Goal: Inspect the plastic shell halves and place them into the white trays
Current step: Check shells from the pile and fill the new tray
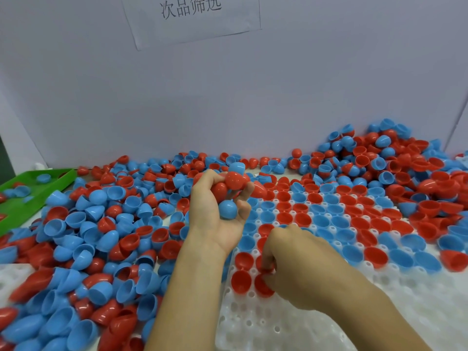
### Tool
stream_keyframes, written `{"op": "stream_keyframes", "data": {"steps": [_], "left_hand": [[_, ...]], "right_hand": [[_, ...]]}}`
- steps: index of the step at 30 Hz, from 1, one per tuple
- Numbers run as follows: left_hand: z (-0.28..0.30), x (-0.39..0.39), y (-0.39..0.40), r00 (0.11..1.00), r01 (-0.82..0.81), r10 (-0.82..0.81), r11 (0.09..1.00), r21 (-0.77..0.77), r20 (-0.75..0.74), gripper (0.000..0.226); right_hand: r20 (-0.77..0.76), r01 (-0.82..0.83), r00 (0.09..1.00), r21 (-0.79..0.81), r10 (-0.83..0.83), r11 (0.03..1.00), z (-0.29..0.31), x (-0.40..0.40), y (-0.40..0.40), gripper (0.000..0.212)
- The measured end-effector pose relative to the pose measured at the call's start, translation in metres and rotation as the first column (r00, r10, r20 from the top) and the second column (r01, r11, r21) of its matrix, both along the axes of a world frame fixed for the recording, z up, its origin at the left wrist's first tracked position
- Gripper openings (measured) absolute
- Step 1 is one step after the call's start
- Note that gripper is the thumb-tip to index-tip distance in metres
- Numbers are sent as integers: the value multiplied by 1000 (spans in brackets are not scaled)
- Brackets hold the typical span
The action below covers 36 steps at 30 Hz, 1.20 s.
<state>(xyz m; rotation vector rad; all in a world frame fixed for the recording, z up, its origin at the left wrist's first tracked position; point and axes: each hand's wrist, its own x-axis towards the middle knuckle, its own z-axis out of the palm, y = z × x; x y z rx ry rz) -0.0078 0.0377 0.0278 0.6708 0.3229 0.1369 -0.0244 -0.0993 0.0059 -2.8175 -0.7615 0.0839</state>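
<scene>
Green tray (pixel 54 182), taped wall sign (pixel 191 17).

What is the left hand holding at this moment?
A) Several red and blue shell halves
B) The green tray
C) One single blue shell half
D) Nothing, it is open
A: the left hand is turned palm up and cups a bunch of red and blue shell halves.

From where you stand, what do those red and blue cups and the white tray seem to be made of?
Red shell halves and blue shell halves: thin glossy plastic, judging by sharp highlights and thin rims. White tray: apparently translucent, matte moulded plastic with holes. Green tray: probably smooth plastic.
</scene>
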Motion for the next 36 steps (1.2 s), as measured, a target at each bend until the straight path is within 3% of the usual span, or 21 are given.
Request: {"op": "stream_keyframes", "data": {"steps": [5,9,12,16,19,22,32,36], "left_hand": [[-1,2,-3,1000,15,-15,1000,6,-7,15],[-1,2,-5,999,42,-42,999,9,-5,15],[-2,2,-6,998,64,-64,998,13,-13,16],[-2,2,-9,980,198,-198,980,28,11,10],[-1,2,-14,947,315,-317,948,49,45,11],[-1,2,-18,940,333,-337,940,68,47,10],[-4,5,-17,993,119,-119,993,12,-15,11],[-5,6,-19,997,74,-73,996,45,-17,22]], "right_hand": [[30,-18,999,3,18,1000,-2,2,-2,15],[-60,-51,997,99,57,994,-3,8,-12,20],[-63,-36,996,314,59,949,1,21,-24,19],[93,32,986,706,-138,708,5,35,-37,11],[2,39,998,746,-61,665,3,37,-39,25],[-24,45,999,800,-44,598,4,39,-39,17],[4,109,970,886,-243,451,5,42,-41,7],[-1,161,950,859,-312,486,4,42,-40,14]]}}
